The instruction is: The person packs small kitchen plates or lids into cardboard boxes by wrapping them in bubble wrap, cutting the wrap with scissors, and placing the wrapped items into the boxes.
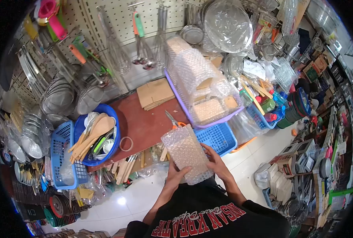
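Observation:
A flat brown package wrapped in bubble wrap (186,152) is held tilted in front of my body. My left hand (177,176) grips its lower left edge, the thumb lying across the wrap. On the opposite side, my right hand (216,163) holds the right edge near a loose flap of wrap. Just beyond the package, scissors (171,119) with orange handles rest on the red-brown table (140,123), their handles partly covered by it. A stack of brown cardboard pieces (156,94) lies farther back.
At the right, a purple basket (212,123) holds bubble-wrapped packages, with a blue basket (220,137) beside it. A blue tub (117,148) of wooden spoons stands at the left, near a tape roll (126,148). Whisks (119,59) hang from the pegboard behind.

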Motion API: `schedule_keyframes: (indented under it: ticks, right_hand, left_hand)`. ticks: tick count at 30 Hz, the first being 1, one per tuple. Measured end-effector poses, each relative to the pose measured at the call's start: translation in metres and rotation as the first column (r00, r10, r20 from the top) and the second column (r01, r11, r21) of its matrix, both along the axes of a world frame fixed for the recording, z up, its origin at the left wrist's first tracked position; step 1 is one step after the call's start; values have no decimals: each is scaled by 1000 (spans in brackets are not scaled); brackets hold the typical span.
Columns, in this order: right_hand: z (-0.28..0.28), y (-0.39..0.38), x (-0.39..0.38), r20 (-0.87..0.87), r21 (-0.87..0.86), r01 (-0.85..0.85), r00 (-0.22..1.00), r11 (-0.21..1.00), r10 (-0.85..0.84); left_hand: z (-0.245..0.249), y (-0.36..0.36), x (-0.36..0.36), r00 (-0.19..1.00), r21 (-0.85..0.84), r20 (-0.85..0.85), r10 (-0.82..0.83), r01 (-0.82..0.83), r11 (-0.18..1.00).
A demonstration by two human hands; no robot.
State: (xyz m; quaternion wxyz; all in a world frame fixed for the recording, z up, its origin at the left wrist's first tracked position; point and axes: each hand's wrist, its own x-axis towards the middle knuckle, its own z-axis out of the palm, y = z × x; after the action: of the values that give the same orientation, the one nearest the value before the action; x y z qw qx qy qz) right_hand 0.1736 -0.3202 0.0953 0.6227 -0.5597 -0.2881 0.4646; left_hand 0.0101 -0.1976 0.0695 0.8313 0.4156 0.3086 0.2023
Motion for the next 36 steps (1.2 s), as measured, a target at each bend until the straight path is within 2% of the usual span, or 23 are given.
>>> schedule_keyframes:
  ticks: [2, 5, 8, 11, 12, 15, 17, 19, 21, 22, 23, 25, 28, 29, 32, 35, 36]
  right_hand:
    - [5, -11, 21, 129, -50, 25, 991, 998, -18]
    - [7, -30, 72, 60, -79, 48, 997, 996, -43]
    - [8, -54, 126, 67, -99, 47, 997, 994, -41]
    - [9, -68, 178, 21, -36, 63, 998, 997, -62]
    - [27, -68, 189, -20, -84, 101, 994, 991, -103]
    - [19, -71, 246, -198, 56, 105, 976, 993, -92]
    - [28, -63, 284, -183, 27, 90, 980, 996, -83]
    - [35, -51, 316, -207, -36, 120, 970, 992, -125]
    - [46, -28, 342, -149, -3, 81, 986, 997, -80]
    - [52, -15, 352, -121, 15, 59, 991, 998, -57]
    - [56, -3, 361, -93, 33, 38, 995, 999, -35]
    - [62, 16, 375, -142, 31, 26, 990, 999, -22]
    - [99, 41, 377, -230, 16, -16, 973, 1000, 20]
    - [95, 54, 382, -221, 31, -52, 974, 998, 57]
    - [88, 90, 387, -202, 42, -135, 969, 990, 140]
    - [95, 118, 376, -144, 107, -206, 965, 973, 220]
    - [93, 126, 374, -126, 99, -204, 968, 974, 216]
  left_hand:
    - [4, -11, 28, 999, 41, 10, -33, 33, 999]
    - [6, -27, 78, 998, 72, 8, -70, 69, 995]
    - [13, -47, 133, 994, 127, 17, -107, 104, 986]
    - [18, -58, 182, 989, 225, 7, -147, 141, 964]
    - [17, -57, 196, 985, 263, -10, -170, 167, 950]
    - [36, -50, 233, 977, 398, -44, -210, 210, 893]
    - [53, -39, 256, 973, 457, -49, -227, 224, 861]
    - [49, -35, 274, 989, 504, 15, -149, 121, 855]
    - [60, -29, 286, 996, 588, 34, -88, 51, 807]
    - [65, -28, 291, 998, 573, 48, -44, 8, 819]
    - [71, -26, 294, 1000, 639, 22, -10, -6, 769]
    - [82, -22, 299, 998, 757, -27, 57, -17, 654]
    - [93, -17, 305, 971, 918, -120, 205, 30, 395]
    - [96, -15, 308, 954, 952, -145, 263, 62, 301]
    - [95, -5, 322, 958, 873, -110, 266, -34, 486]
    - [89, 1, 331, 947, 881, -89, 310, -71, 468]
    - [88, 1, 332, 942, 862, -97, 322, -82, 500]
